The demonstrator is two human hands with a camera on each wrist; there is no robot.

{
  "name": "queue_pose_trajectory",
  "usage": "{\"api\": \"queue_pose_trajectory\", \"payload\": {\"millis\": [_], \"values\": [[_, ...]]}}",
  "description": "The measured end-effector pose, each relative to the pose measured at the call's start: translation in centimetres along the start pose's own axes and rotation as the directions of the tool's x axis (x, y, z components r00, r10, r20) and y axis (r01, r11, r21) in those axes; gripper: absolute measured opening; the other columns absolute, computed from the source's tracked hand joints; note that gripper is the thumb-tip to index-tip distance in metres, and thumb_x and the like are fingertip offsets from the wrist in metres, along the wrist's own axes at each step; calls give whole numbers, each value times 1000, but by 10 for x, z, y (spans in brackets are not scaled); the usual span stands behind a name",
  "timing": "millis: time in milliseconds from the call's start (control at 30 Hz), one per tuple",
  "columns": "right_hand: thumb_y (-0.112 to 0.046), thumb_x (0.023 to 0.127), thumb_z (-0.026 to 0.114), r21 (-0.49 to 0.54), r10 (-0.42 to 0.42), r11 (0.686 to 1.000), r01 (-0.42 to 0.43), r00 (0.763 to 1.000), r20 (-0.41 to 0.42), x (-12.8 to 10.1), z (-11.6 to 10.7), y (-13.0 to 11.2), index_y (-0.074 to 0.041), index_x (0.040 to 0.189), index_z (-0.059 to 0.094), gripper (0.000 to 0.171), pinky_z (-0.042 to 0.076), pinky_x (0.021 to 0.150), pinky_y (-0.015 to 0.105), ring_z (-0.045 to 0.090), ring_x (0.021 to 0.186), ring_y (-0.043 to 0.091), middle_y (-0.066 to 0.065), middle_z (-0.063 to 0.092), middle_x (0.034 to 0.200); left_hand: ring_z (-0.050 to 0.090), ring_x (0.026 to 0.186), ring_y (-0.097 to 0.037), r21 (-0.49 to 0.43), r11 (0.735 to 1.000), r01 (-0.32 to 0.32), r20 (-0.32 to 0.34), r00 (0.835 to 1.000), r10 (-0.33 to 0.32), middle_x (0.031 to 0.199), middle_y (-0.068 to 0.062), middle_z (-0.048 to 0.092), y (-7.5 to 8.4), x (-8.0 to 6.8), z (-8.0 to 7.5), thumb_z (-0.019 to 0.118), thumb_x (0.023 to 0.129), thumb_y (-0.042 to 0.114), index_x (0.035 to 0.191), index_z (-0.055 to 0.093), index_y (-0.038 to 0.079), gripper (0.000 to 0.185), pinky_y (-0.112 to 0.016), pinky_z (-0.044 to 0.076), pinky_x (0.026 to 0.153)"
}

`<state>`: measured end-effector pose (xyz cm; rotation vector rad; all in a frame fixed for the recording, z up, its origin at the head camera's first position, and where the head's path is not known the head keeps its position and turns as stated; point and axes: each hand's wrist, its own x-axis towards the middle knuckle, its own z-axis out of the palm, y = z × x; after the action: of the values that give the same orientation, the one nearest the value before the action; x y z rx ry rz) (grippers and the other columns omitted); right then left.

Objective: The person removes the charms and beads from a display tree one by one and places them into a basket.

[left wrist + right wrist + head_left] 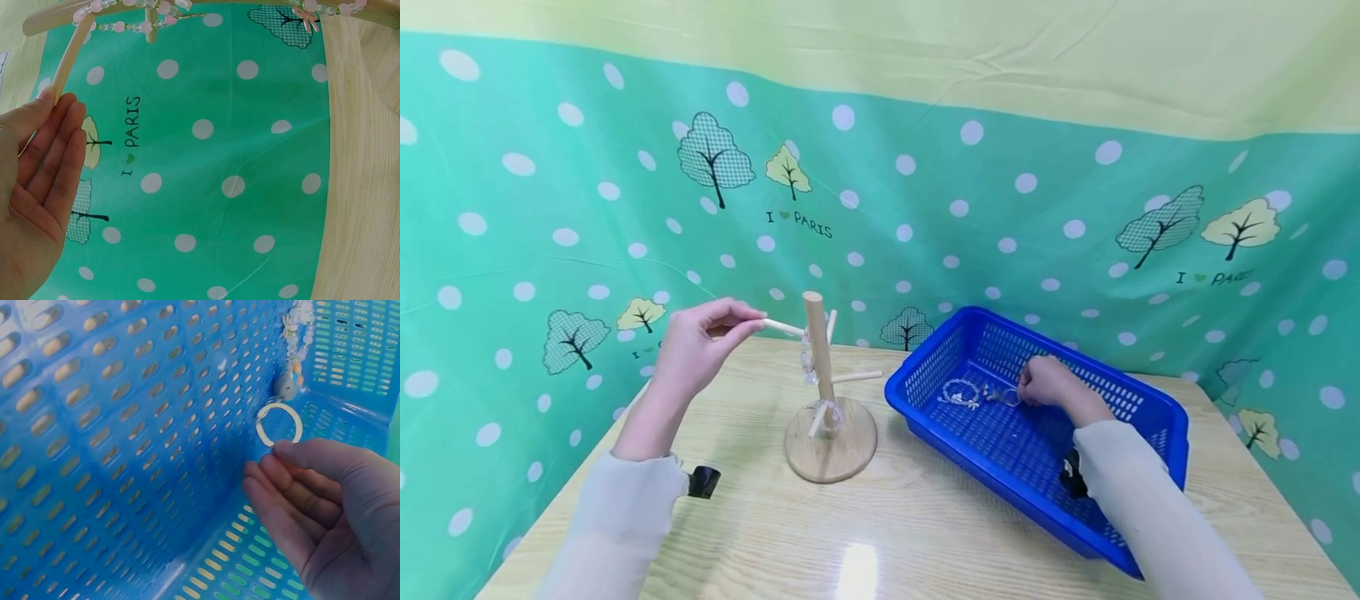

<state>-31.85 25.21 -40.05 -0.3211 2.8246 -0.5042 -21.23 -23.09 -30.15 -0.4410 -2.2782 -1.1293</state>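
Observation:
Between thumb and fingertips my left hand [703, 346] pinches the end of an upper peg [784, 327] on a wooden rack [820, 350] with a round base. A beaded bracelet [808, 360] hangs at that peg's inner end, by the post. Lower down, a pink beaded bracelet [836, 414] loops a short peg near the base. Inside the blue basket, my right hand [337, 506] pinches the edge of a metal key ring [298, 430]. A grey charm [286, 387] is attached to the ring. Beyond it in the basket lies a clear beaded bracelet [973, 403].
The slotted blue plastic basket [1022, 496] stands at an angle on the right of the wooden table [760, 533]. Another bare peg [859, 377] sticks out from the rack towards the basket. A green dotted cloth [910, 196] hangs behind the table.

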Motion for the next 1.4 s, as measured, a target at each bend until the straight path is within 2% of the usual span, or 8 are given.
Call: {"api": "queue_pose_trajectory", "payload": {"millis": [133,267,467,633,767,967,1200,1400], "values": [[-1,87,62,32,43,999,-43,999,11,-4,-1,-3,-8,64,64,24,49,54,25,56,55,12,0,61,60,61,73,15,4,1000,-3,-7,1000,3,92,-19,76,0,0,-1,73,90,5,95,75,1,7,-5,53,67],[2,86,66,152,145,977,-149,989,41,-5,0,-5,-1,70,64,16,61,59,30,66,61,15,8,67,67,61,73,16,-3,1000,-8,-12,1000,8,92,-20,75,-1,-1,-2,73,89,4,94,75,0,7,-5,53,68],[-1,87,70,225,222,947,-228,974,49,-4,2,-3,-2,66,61,23,63,61,34,67,59,17,9,68,65,61,73,15,-6,1000,-5,-12,1000,5,92,-20,75,-2,-2,-2,73,89,4,95,76,0,7,-5,53,68],[-10,91,67,156,163,976,-154,985,-51,-5,-2,-3,-9,54,56,38,53,57,30,57,52,12,0,61,55,62,73,15,-7,1000,-3,-11,1000,2,92,-20,75,-2,-3,-2,73,90,5,95,76,0,8,-6,53,67],[-14,94,63,189,99,979,-76,988,-118,-9,-7,-8,-2,72,73,27,52,63,30,63,61,17,7,72,68,62,73,14,-7,1000,-3,-12,1000,3,92,-20,75,-2,-3,-2,73,89,4,95,76,1,7,-5,53,68],[-18,96,66,299,32,954,38,974,-226,-14,-10,-15,0,107,75,23,58,86,50,71,93,31,19,75,105,61,74,16,1,1000,2,-4,1000,-2,92,-19,76,-2,-4,-1,73,90,5,95,75,1,7,-5,53,68],[-28,95,69,346,-11,930,123,950,-311,-18,-19,-29,-7,119,72,32,56,94,50,66,112,35,18,71,121,62,74,14,6,1000,2,3,1000,-2,92,-18,76,-2,-1,0,73,90,7,94,75,1,7,-5,53,69],[-29,95,70,408,-59,892,196,944,-323,-19,-28,-54,-8,123,71,35,55,100,47,66,116,32,15,71,123,61,74,15,5,1000,3,4,1000,-3,92,-19,76,-1,1,0,73,90,6,94,75,1,7,-5,53,69]]}}
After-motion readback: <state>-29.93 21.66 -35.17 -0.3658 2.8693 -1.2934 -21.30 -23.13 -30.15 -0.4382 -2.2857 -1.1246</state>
